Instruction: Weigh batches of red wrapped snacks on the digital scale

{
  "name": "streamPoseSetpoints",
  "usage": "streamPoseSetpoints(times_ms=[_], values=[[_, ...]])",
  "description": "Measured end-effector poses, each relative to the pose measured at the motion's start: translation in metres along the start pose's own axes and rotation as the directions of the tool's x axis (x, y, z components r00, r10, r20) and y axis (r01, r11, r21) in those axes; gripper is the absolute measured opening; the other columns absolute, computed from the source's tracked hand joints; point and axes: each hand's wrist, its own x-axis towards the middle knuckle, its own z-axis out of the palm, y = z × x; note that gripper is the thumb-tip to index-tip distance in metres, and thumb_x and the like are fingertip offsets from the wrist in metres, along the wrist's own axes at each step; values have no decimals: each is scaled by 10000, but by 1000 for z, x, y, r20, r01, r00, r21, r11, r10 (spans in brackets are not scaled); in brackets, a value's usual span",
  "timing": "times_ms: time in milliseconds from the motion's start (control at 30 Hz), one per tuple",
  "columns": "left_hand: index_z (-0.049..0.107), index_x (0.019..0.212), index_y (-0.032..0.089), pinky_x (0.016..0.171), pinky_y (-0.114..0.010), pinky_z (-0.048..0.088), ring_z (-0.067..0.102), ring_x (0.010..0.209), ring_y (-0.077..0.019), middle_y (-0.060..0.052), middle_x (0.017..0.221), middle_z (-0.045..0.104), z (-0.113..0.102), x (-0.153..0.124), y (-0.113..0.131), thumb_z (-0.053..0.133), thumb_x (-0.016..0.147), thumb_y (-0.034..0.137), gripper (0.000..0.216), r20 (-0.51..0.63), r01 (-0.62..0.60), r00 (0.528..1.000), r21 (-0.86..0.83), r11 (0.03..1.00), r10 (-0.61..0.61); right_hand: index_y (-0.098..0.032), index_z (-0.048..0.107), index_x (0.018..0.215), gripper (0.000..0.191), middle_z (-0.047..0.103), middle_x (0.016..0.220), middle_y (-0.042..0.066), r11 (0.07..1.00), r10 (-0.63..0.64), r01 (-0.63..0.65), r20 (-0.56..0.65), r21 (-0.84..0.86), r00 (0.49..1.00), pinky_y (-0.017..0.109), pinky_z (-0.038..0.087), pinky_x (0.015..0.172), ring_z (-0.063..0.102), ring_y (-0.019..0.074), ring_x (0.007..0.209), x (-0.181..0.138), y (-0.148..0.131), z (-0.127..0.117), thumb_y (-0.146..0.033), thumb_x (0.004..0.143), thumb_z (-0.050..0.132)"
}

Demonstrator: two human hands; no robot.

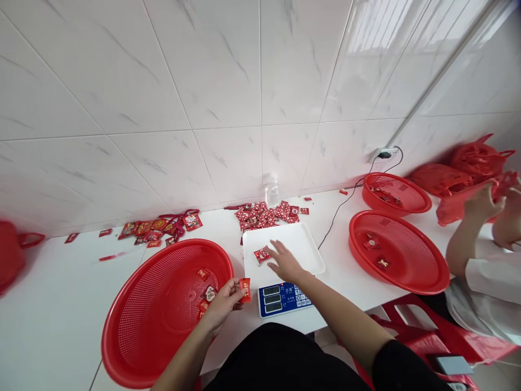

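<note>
1. The left hand (223, 302) is gripping a small red, gold-lettered packet (245, 290) near a round red plastic basket (134, 320).
2. The right hand (288, 266) is hovering open over a white rectangular scale tray (300, 239), perhaps touching the red-and-white patterned packet (261, 254) lying there.

Table (336, 266) right of tray (301, 241) was passable, cord (334, 221) crossing far end; left basket (140, 320) blocked low leftward passes.

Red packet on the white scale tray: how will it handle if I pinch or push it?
The packet probably gives when pinched, since it appears wrapped in thin film. It seems unlikely to roll, lying on its broad side. It may slide readily if pushed: the tray looks smooth.
</note>
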Motion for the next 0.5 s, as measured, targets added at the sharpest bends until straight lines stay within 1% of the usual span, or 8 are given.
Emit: streamPoseSetpoints(times_ms=[67, 100, 133, 267, 333, 400, 467, 500], values=[[603, 975, 203, 685, -267, 424, 525, 725, -138, -7, 805, 581, -2, -3, -1, 689, 696, 454, 385, -15, -4, 1000, -5, 1000, 4, -319, 479, 1343, 541, 282, 1534, 18, 972, -54, 100, 212, -213, 976, 489, 184, 1137, 153, 267, 1431, 3, -9, 19, -199, 824, 575], [603, 974, 204, 684, -269, 425, 525, 718, -138, -5, 790, 578, -4, -5, -2, 690, 693, 458, 389, -26, -5, 1000, -6, 1000, 5, -328, 460, 1356, 541, 278, 1534, 16, 960, -42, 111, 259, -257, 965, 502, 166, 1134, 140, 266, 1431, 4, -11, 23, -168, 844, 532], [605, 976, 205, 686, -271, 426, 527, 716, -140, -4, 779, 576, -6, -7, -4, 692, 691, 463, 395, -35, -6, 999, -7, 1000, 6, -328, 478, 1339, 524, 322, 1509, 21, 964, -22, 91, 264, -252, 964, 499, 169, 1129, 174, 264, 1417, 4, -10, 25, -137, 851, 501], [602, 1006, 209, 704, -283, 434, 541, 729, -149, -11, 801, 584, -13, -12, -12, 698, 692, 483, 428, -48, 14, 999, -15, 1000, -14, -267, 573, 1229, 414, 493, 1340, 70, 992, 34, -9, 202, -124, 979, 432, 259, 1094, 372, 252, 1285, -5, -5, 22, -118, 865, 443], [598, 1018, 210, 709, -286, 437, 548, 739, -151, -12, 809, 584, -13, -10, -14, 700, 694, 482, 435, -38, 23, 999, -21, 999, -24, -241, 546, 1238, 364, 525, 1282, 89, 997, 81, -77, 166, -27, 983, 409, 328, 1054, 444, 240, 1217, -16, -6, 23, -185, 905, 412], [599, 1013, 212, 706, -282, 436, 552, 750, -151, -13, 827, 590, -8, -6, -13, 698, 699, 473, 420, -15, 16, 1000, -22, 1000, -16, -236, 485, 1267, 351, 581, 1182, 92, 986, 137, -150, 156, 73, 978, 390, 441, 934, 556, 213, 1076, -31, -11, 26, -298, 965, 318], [598, 997, 207, 701, -277, 432, 552, 751, -149, -17, 840, 605, 1, -1, -9, 693, 708, 463, 397, 40, -3, 999, -3, 1000, 3, -237, 451, 1250, 404, 629, 1052, 77, 935, 202, -252, 211, 249, 956, 357, 508, 774, 629, 182, 893, -46, -19, 29, -444, 986, 226], [593, 979, 201, 693, -274, 427, 546, 734, -145, -14, 817, 606, 8, 3, -6, 691, 712, 460, 385, 77, -16, 997, 14, 1000, 15, -234, 456, 1219, 450, 638, 1000, 68, 860, 231, -326, 271, 393, 935, 342, 514, 724, 640, 170, 829, -54, -24, 31, -527, 972, 220]])
